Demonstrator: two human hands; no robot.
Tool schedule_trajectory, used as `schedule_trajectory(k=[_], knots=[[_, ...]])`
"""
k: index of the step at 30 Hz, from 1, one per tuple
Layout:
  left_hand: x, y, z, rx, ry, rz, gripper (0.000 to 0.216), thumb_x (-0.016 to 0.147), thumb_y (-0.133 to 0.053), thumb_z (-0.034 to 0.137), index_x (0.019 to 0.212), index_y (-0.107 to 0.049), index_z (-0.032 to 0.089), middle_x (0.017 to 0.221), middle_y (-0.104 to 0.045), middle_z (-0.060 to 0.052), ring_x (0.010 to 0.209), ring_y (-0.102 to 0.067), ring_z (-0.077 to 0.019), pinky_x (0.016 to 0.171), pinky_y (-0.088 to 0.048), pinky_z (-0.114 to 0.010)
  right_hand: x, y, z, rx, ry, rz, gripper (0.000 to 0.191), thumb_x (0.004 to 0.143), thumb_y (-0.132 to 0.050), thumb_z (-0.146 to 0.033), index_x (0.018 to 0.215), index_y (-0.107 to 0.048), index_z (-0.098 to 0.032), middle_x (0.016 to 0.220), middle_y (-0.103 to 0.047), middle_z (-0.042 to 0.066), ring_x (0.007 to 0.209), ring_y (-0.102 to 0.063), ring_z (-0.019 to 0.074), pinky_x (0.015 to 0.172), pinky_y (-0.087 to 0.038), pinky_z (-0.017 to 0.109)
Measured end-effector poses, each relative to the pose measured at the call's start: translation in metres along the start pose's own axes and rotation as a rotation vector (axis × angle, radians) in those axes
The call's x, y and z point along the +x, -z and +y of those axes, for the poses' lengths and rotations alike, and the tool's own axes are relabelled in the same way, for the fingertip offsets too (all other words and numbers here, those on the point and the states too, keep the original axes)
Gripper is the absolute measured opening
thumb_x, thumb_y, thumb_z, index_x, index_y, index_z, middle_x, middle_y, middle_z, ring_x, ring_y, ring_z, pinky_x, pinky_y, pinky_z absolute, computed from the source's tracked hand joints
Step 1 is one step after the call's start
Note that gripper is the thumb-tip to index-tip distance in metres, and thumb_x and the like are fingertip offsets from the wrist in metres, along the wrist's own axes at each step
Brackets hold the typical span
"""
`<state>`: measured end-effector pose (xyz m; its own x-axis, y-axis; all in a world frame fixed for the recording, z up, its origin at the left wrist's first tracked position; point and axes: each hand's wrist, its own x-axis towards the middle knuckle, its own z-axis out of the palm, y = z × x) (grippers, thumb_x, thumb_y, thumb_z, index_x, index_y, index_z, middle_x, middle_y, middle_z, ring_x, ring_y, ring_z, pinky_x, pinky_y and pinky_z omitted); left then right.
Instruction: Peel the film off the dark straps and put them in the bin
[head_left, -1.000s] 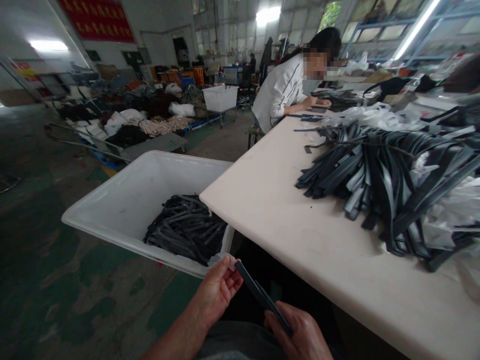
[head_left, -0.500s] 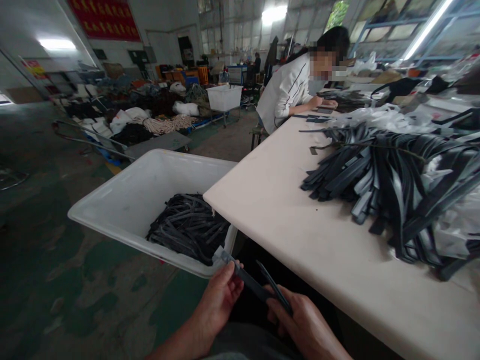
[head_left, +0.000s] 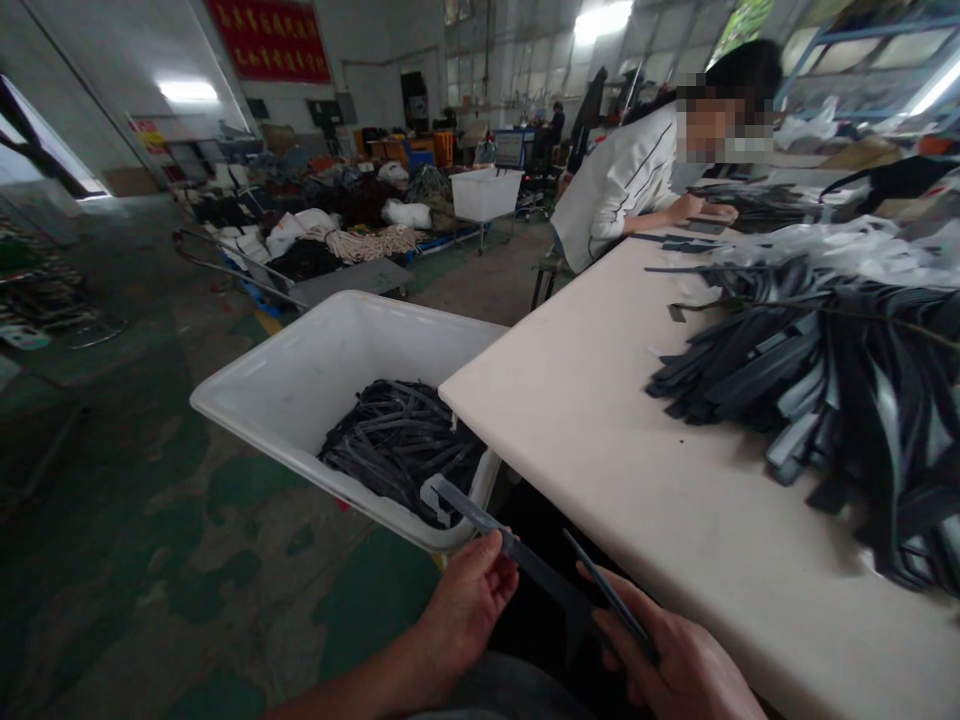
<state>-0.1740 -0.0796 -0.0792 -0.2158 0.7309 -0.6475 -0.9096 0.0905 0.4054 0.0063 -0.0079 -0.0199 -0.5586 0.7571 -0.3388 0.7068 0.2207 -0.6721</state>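
While both hands work low over the person's lap, a dark strip (head_left: 525,558) runs slantwise between them, its pale upper end jutting up and away past the left hand (head_left: 465,610) toward the near rim of a white tub (head_left: 300,465). The left hand pinches this strip between thumb and fingertips, closed tight on it. The right hand (head_left: 679,665) is wrapped around the strip's lower end, and a second thin strip (head_left: 609,600) rises from that same fist, splayed apart from the first. Just beyond the left hand, the tub holds a heap of dark strips (head_left: 397,450). To the right of the grip, a pale table (head_left: 600,440) stretches away, and well beyond the right hand lies a big pile of dark and grey strips (head_left: 832,370) on it. Far along the table, another person in a white top (head_left: 622,185) leans over more strips.
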Motion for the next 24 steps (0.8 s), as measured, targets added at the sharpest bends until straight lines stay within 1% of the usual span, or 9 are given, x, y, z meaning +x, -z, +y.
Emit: schedule_trajectory(k=[3,5,8,10,13,16,18,21,24], knots=[[-0.009,-0.008,-0.008,0.055,0.073,-0.198,0.018,0.078,-0.076,0.029,0.081,-0.072,0.012,0.080,-0.070,-0.005,0.076,-0.064,-0.0143,0.075,-0.049,-0.026,0.006,-0.009,-0.010,-0.033,0.104,0.101,0.041,0.090,-0.046,-0.035,0.128,-0.061,-0.028,0.082,-0.078,0.001,0.070,-0.073,0.0210,0.063,-0.055,0.027],[-0.011,-0.012,-0.008,0.074,0.069,-0.256,0.020,0.078,-0.076,0.031,0.082,-0.072,0.011,0.081,-0.070,-0.006,0.078,-0.064,-0.0158,0.076,-0.048,-0.027,0.009,-0.014,-0.016,-0.005,0.107,0.087,0.045,0.089,-0.044,-0.033,0.130,-0.060,-0.026,0.088,-0.078,0.003,0.069,-0.072,0.0200,0.064,-0.056,0.027],[-0.008,-0.011,-0.004,0.019,0.016,-0.131,0.021,0.073,-0.081,0.031,0.081,-0.072,0.014,0.084,-0.071,-0.005,0.079,-0.063,-0.0143,0.075,-0.047,-0.025,0.002,-0.005,-0.014,0.061,0.024,-0.017,0.050,0.092,-0.038,-0.042,0.137,-0.053,-0.026,0.074,-0.075,-0.001,0.053,-0.067,0.0164,0.052,-0.053,0.023],[-0.007,-0.009,-0.005,-0.010,0.021,-0.052,0.022,0.071,-0.083,0.030,0.082,-0.072,0.015,0.085,-0.071,-0.004,0.078,-0.063,-0.0125,0.074,-0.046,-0.023,-0.006,0.004,-0.010,0.050,0.013,-0.038,0.050,0.092,-0.038,-0.044,0.138,-0.052,-0.029,0.069,-0.073,-0.002,0.051,-0.066,0.0157,0.048,-0.051,0.021],[-0.012,-0.011,-0.013,0.038,0.092,-0.135,0.019,0.073,-0.080,0.028,0.082,-0.073,0.014,0.079,-0.069,-0.003,0.073,-0.062,-0.0118,0.072,-0.046,-0.023,-0.009,0.006,-0.010,-0.049,0.060,-0.008,0.050,0.088,-0.043,-0.033,0.136,-0.055,-0.028,0.069,-0.072,-0.001,0.049,-0.064,0.0169,0.046,-0.049,0.024],[-0.015,-0.015,-0.017,0.098,0.110,-0.232,0.015,0.075,-0.078,0.026,0.077,-0.072,0.012,0.075,-0.068,-0.004,0.071,-0.061,-0.0132,0.071,-0.046,-0.024,-0.002,-0.003,-0.015,-0.049,0.094,0.022,0.053,0.085,-0.042,-0.026,0.136,-0.056,-0.023,0.075,-0.074,0.002,0.053,-0.065,0.0182,0.053,-0.052,0.026],[-0.012,-0.015,-0.013,0.074,0.065,-0.185,0.016,0.074,-0.080,0.027,0.079,-0.073,0.013,0.079,-0.070,-0.004,0.075,-0.062,-0.0135,0.072,-0.047,-0.024,-0.002,-0.003,-0.011,0.012,0.068,0.011,0.051,0.089,-0.040,-0.032,0.137,-0.054,-0.025,0.074,-0.074,0.001,0.055,-0.066,0.0178,0.054,-0.053,0.025],[-0.005,-0.011,-0.008,-0.001,0.004,-0.033,0.021,0.068,-0.085,0.029,0.079,-0.073,0.015,0.083,-0.071,-0.003,0.078,-0.063,-0.0125,0.073,-0.047,-0.022,-0.011,0.005,0.002,0.017,0.038,-0.002,0.049,0.091,-0.042,-0.040,0.138,-0.052,-0.031,0.065,-0.071,-0.003,0.050,-0.065,0.0168,0.049,-0.051,0.023],[-0.005,-0.009,-0.012,0.063,0.064,-0.067,0.020,0.070,-0.083,0.030,0.078,-0.072,0.015,0.077,-0.069,-0.002,0.073,-0.062,-0.0117,0.070,-0.047,-0.022,-0.016,0.008,0.005,-0.077,0.076,0.044,0.051,0.085,-0.050,-0.028,0.136,-0.054,-0.033,0.070,-0.074,-0.003,0.053,-0.067,0.0183,0.053,-0.053,0.025]])
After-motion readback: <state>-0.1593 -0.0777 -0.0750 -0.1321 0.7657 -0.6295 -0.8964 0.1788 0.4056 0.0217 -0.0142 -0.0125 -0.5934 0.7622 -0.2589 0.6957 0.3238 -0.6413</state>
